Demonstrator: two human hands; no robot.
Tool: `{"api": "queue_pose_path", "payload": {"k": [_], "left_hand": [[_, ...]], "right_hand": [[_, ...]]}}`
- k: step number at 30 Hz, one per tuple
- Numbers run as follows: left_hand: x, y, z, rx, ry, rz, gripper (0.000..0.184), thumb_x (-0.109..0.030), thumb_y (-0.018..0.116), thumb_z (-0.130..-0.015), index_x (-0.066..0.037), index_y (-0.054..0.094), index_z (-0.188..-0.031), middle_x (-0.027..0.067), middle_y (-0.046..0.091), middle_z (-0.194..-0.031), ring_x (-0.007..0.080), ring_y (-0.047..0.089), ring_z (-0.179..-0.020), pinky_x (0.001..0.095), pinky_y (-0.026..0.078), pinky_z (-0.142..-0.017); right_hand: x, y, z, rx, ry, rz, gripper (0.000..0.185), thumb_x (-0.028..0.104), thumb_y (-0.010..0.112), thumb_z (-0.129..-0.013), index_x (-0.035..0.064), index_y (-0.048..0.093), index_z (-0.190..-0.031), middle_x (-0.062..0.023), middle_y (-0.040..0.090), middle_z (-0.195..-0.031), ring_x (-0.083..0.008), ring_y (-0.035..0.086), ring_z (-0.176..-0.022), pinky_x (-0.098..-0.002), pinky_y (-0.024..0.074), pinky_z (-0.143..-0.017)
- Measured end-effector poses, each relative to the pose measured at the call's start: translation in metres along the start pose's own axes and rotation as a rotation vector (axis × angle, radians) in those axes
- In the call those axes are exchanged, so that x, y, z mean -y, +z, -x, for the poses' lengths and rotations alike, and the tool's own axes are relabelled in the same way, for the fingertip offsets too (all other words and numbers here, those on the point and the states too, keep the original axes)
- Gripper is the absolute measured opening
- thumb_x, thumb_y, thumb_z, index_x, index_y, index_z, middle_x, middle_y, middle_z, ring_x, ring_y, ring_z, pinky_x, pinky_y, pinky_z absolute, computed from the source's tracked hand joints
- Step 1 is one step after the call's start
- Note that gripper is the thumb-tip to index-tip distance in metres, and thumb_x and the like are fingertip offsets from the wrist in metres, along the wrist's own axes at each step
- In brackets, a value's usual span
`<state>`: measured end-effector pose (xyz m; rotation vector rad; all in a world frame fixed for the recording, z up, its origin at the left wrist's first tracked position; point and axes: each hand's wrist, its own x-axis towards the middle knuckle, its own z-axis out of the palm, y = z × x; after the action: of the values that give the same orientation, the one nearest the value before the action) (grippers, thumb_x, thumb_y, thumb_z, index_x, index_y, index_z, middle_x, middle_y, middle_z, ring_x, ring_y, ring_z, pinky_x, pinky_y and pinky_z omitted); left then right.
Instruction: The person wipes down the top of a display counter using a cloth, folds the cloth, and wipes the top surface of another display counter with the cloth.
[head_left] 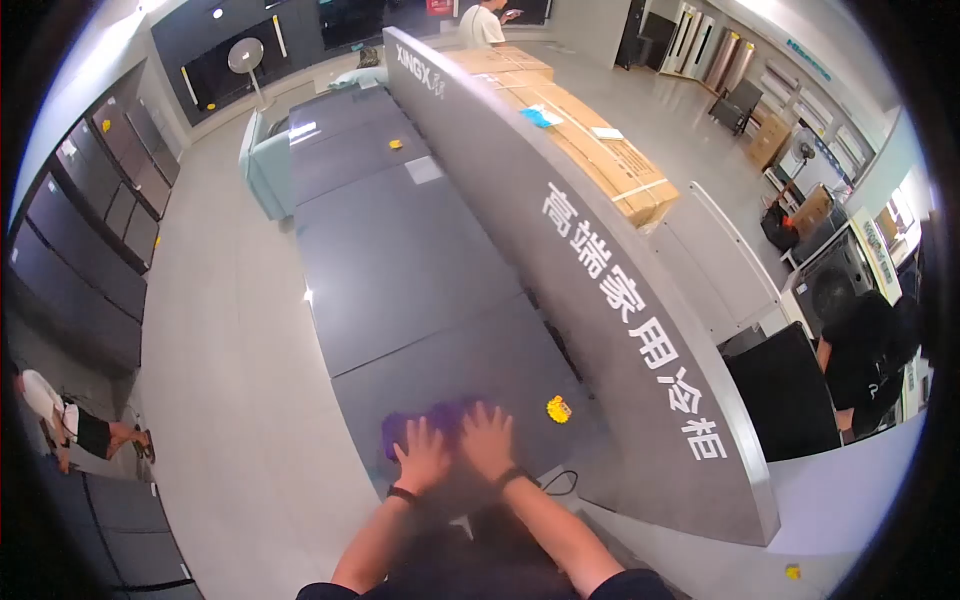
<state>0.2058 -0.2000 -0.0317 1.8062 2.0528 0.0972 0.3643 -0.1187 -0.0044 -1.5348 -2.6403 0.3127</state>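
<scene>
A purple cloth (398,430) lies bunched on the dark grey top of a chest freezer (380,390). Flat on the cloth, with spread fingers, is my left hand (424,456). Beside it, my right hand (488,442) presses down at the cloth's right side, its fingers also stretched out and apart. Both hands are a little blurred. A yellow tag (559,409) sits on the freezer top to the right of my right hand. Below that hand a black cable (562,484) curls at the near edge.
A tall grey sign panel (620,270) with white lettering runs along the right. More freezers (390,250) continue ahead, with cardboard boxes (590,140) behind the panel. People stand at the left (75,415), far back (482,25) and right (868,350). Refrigerators (85,250) line the left wall.
</scene>
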Motion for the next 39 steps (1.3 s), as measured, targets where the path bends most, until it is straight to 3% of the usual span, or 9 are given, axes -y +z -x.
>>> {"api": "queue_pose_path", "payload": {"k": [5,9,10,15,18,21,27,31,39], "left_hand": [[-0.04,0.0,0.045,0.107,0.166,-0.007,0.06,-0.04,0.058,-0.088,-0.013,0.047,-0.14,0.0204,0.017,-0.161,0.0447,0.009,-0.149,0.0821,0.021,-0.099],[-0.047,-0.009,0.047,0.168,0.186,-0.021,0.058,-0.041,0.058,-0.089,-0.014,0.048,-0.139,0.0193,0.014,-0.162,0.0435,0.008,-0.15,0.0819,0.019,-0.1],[-0.05,-0.008,0.045,0.156,0.171,-0.118,0.06,-0.045,0.056,-0.09,-0.017,0.045,-0.142,0.0163,0.021,-0.159,0.0409,0.014,-0.149,0.0812,0.024,-0.1],[-0.05,-0.021,0.009,0.157,0.103,-0.024,0.059,-0.041,0.054,-0.092,-0.014,0.043,-0.143,0.0164,0.018,-0.161,0.0407,0.011,-0.15,0.0811,0.023,-0.101],[-0.039,-0.027,-0.017,0.113,0.08,0.009,0.061,-0.04,0.058,-0.09,-0.017,0.043,-0.145,0.0162,0.015,-0.162,0.0405,0.008,-0.15,0.082,0.021,-0.101],[-0.014,-0.019,-0.051,0.093,0.053,-0.001,0.067,-0.048,0.06,-0.087,-0.016,0.043,-0.144,0.015,0.011,-0.163,0.0397,0.005,-0.151,0.0822,0.022,-0.099],[0.015,-0.05,-0.096,0.085,-0.012,0.058,0.073,-0.047,0.064,-0.085,-0.015,0.041,-0.147,0.0151,0.009,-0.164,0.0389,0.002,-0.151,0.082,0.021,-0.099],[0.01,-0.045,-0.104,0.025,-0.054,0.09,0.074,-0.043,0.064,-0.084,-0.014,0.041,-0.147,0.0178,0.008,-0.164,0.0422,-0.001,-0.151,0.0835,0.019,-0.098],[-0.017,-0.045,-0.118,0.047,-0.099,0.068,0.079,-0.033,0.065,-0.082,-0.013,0.034,-0.151,0.0221,0.008,-0.162,0.0476,-0.001,-0.149,0.0842,0.024,-0.095]], "right_hand": [[-0.035,0.009,0.085,0.042,-0.024,0.073,0.043,0.031,0.054,-0.093,0.0149,0.058,-0.133,-0.0155,0.046,-0.147,-0.0459,0.042,-0.133,-0.0633,0.0301,-0.108],[-0.043,0.019,0.094,0.046,-0.081,0.114,0.041,0.03,0.052,-0.094,0.0146,0.059,-0.132,-0.0158,0.044,-0.149,-0.0473,0.041,-0.134,-0.064,0.0259,-0.111],[-0.041,0.024,0.099,0.073,-0.085,0.103,0.041,0.03,0.052,-0.094,0.0144,0.058,-0.132,-0.0157,0.043,-0.15,-0.0487,0.04,-0.134,-0.0646,0.0251,-0.111],[-0.052,0.015,0.038,0.102,-0.109,0.183,0.043,0.029,0.051,-0.094,0.0132,0.057,-0.133,-0.016,0.039,-0.152,-0.0559,0.035,-0.134,-0.066,0.023,-0.111],[-0.057,0.014,-0.004,0.089,-0.13,0.186,0.048,0.031,0.054,-0.091,0.016,0.055,-0.136,-0.0164,0.036,-0.154,-0.0591,0.033,-0.132,-0.0657,0.0271,-0.11],[-0.049,0.014,-0.049,0.165,-0.1,0.154,0.05,0.031,0.055,-0.091,0.017,0.053,-0.139,-0.0156,0.033,-0.156,-0.0616,0.03,-0.133,-0.0658,0.0225,-0.112],[-0.016,0.016,-0.116,0.126,0.03,0.071,0.051,0.028,0.052,-0.094,0.0231,0.05,-0.144,-0.0109,0.031,-0.159,-0.057,0.036,-0.132,-0.0645,0.0255,-0.111],[-0.017,0.01,-0.137,0.126,-0.008,0.148,0.059,0.034,0.061,-0.09,0.0257,0.046,-0.146,-0.009,0.031,-0.159,-0.0521,0.035,-0.134,-0.064,0.0281,-0.11],[-0.048,0.01,-0.112,0.053,0.022,0.045,0.06,0.044,0.061,-0.09,0.0201,0.049,-0.143,-0.0127,0.035,-0.155,-0.0455,0.034,-0.138,-0.0637,0.0268,-0.11]]}}
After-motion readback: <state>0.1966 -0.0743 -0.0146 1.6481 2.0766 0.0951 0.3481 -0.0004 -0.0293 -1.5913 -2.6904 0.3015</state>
